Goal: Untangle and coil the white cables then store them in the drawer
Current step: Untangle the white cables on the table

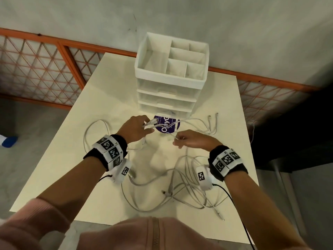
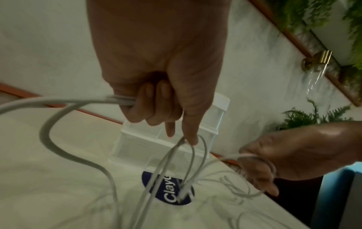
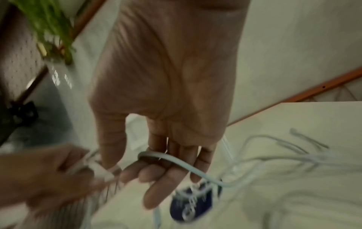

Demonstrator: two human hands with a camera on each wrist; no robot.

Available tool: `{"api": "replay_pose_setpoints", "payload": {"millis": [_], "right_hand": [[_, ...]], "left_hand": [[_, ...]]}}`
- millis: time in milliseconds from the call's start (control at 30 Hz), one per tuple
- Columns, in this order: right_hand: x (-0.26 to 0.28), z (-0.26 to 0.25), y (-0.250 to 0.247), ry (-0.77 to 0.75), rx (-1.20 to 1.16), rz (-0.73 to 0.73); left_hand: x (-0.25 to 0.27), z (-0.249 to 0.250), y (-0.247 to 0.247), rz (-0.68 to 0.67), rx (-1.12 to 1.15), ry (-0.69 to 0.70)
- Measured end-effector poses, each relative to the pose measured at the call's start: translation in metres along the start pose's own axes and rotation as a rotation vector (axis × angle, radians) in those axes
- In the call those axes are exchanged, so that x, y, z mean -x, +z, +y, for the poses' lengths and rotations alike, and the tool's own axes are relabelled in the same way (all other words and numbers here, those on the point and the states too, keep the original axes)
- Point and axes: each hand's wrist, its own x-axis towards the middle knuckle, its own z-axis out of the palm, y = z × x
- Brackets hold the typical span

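Cables: thin white round-sheathed cables point(image 1: 182, 188) lie in a loose tangle on the pale cream table top point(image 1: 72, 159), loops crossing near the front edge, with small metal-tipped plug ends showing; more strands trail right of the round dark-blue sticker point(image 1: 167, 125).
Left hand: the left hand point(image 1: 137, 129) is raised above the sticker, its curled fingers point(image 2: 149, 111) clamped on a bundle of cable strands; index finger and thumb point down with loops hanging from them, a white plug end dangling over the sticker.
Right hand: the right hand point(image 1: 191, 139) is just beside the left, fingers point(image 3: 156, 175) loosely bent with one cable strand looped across them; thumb apart from them.
Drawer unit: a white translucent plastic three-drawer organiser point(image 1: 169, 91) with an open divided tray on top stands behind the sticker; all drawers look pushed in.
Sleeves: pink.
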Motion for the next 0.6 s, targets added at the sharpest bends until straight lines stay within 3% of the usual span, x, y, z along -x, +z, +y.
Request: {"api": "replay_pose_setpoints", "payload": {"millis": [167,333,500,600], "right_hand": [[0.047,-0.036,-0.017,-0.132,-0.196,0.106],[0.079,-0.052,-0.029,-0.051,-0.264,0.057],[0.084,-0.051,-0.046,-0.014,-0.034,0.252],[0.081,-0.051,-0.046,-0.121,-0.14,0.336]], "left_hand": [[0.015,0.012,-0.003,0.019,0.252,-0.007],[0.022,0.025,-0.003,-0.05,0.589,-0.009],[0.023,0.028,0.0,-0.042,0.546,0.018],[0.024,0.028,0.003,-0.1,0.681,0.013]]}}
